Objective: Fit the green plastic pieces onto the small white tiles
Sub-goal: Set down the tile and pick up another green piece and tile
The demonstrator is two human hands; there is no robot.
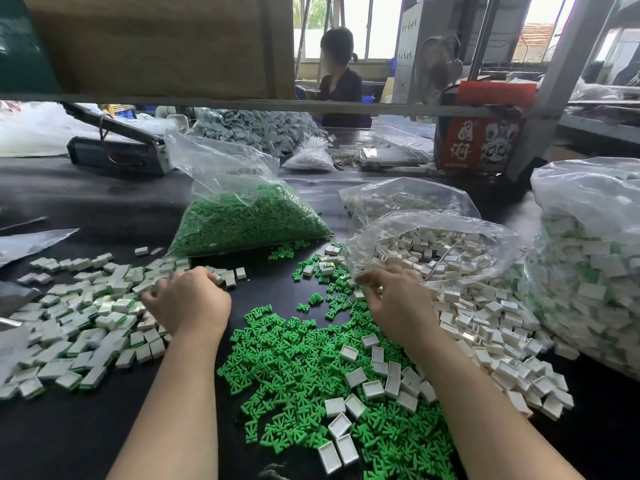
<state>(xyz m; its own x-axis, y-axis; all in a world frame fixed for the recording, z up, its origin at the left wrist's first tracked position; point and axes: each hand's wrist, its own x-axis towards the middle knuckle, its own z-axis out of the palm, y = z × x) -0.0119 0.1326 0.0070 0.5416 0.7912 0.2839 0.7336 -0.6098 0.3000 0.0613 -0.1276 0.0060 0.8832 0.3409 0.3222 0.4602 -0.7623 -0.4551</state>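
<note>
Head: left hand (188, 299) at tile pile (79, 327) edge, right hand (398, 299) apart

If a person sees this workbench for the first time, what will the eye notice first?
First comes the bright green pile of loose pieces in the centre, between the two forearms, with a green bag behind it. White tiles spill from an open bag on the right. The left hand rests on a tile heap on the left, and the right hand reaches among the tiles.

two bare hands, left (188, 301) and right (398, 303); four clear bags; green pieces (298, 368) and white tiles (485, 327) too many to count.
</note>
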